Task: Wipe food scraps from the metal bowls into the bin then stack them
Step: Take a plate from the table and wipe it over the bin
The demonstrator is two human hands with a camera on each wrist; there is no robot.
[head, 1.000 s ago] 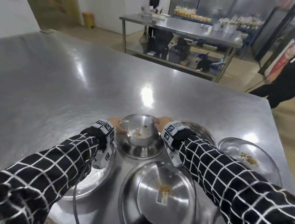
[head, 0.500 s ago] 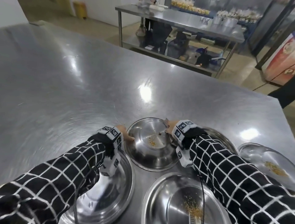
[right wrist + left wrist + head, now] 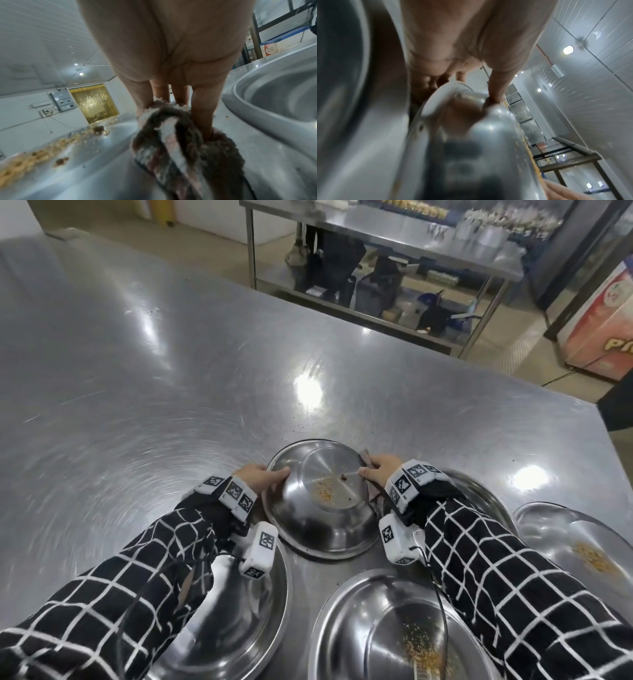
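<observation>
On the steel table (image 3: pixel 144 378), just ahead of both wrists, a metal bowl (image 3: pixel 318 529) sits tilted with its open face toward the person, and yellow-brown food scraps (image 3: pixel 325 491) are stuck to its flat bottom. The left hand (image 3: pixel 255 479) grips the bowl's left rim, thumb lying inside the lip and the other fingers curled behind it. The right hand (image 3: pixel 380 470) holds the right rim with a grey-brown cloth (image 3: pixel 181 135) bunched under its fingers, the thumb reaching inside the bowl; the cloth drapes over the rim. Four more metal bowls crowd close: one under the left forearm (image 3: pixel 246 628), one nearest the person (image 3: pixel 370 635) with crumbs in it, one behind the right wrist (image 3: pixel 479 494), and one at the far right (image 3: pixel 565 539) also holding scraps. The sleeves hide parts of these. Beyond the table stands a second steel bench (image 3: pixel 394 237).
</observation>
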